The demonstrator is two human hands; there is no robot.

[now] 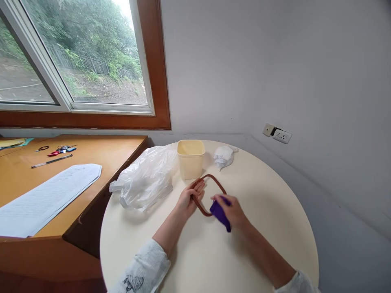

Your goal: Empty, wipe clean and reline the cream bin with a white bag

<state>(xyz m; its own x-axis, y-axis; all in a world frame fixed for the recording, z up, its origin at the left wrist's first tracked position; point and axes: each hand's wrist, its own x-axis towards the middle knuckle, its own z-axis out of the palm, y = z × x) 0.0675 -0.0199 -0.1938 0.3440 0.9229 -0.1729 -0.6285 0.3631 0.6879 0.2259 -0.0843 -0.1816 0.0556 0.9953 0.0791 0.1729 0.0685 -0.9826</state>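
Observation:
A brown square ring with rounded corners (pixel 217 182) is held above the round table. My left hand (pixel 190 200) grips its left side, thumb over the ring and fingers beneath. In my right hand (pixel 234 209) a purple cloth (pixel 220 215) is bunched against the ring's right side, with a loose end hanging down. That hand is slightly blurred and hides part of the ring. Just beyond the ring stands a cream square bin (pixel 191 162), upright, its top open.
On the round cream table (pixel 275 236), a crumpled clear plastic bag (pixel 146 177) lies left of the bin and a white crumpled bundle (pixel 224 156) right of it. A wooden desk (pixel 113 152) with papers (pixel 55 195), a pen (pixel 51 161) and keys (pixel 62 150) adjoins at left. Walls stand behind and right.

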